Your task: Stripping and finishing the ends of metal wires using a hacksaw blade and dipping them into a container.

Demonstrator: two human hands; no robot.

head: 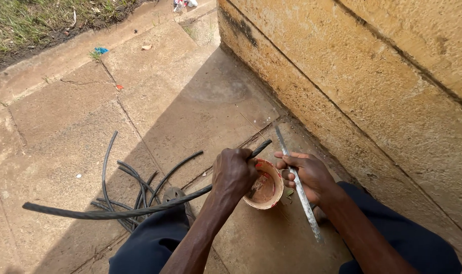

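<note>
- the wall point(373, 86), yellow and stained, fills the right side and meets the floor along a slanting line.
- the floor point(190, 96) is concrete slabs with cracks, partly in shadow; a grass strip point(33, 20) lies past a kerb at top left.
- the person's legs, in dark blue trousers point(155, 243), frame the bottom edge, with a shoe point(176, 195) showing at the left knee.
- a loose bundle of black cables point(134, 187) lies on the floor left of the shoe, ends curving upward.
- one long black cable point(99, 213) runs from far left, across the bundle, up through the left hand, its tip poking out just above the bowl.
- the left hand point(234, 172) is clamped in a fist around that cable, just beside the bowl's left rim.
- the right hand point(309, 175) is closed on a thin metal blade point(299, 190), which slants from near the wall down past the wrist.
- a small round bowl point(265, 185), reddish inside, sits on the floor between the two hands.
- small litter, blue scrap point(101, 50) included, dots the far slabs.
</note>
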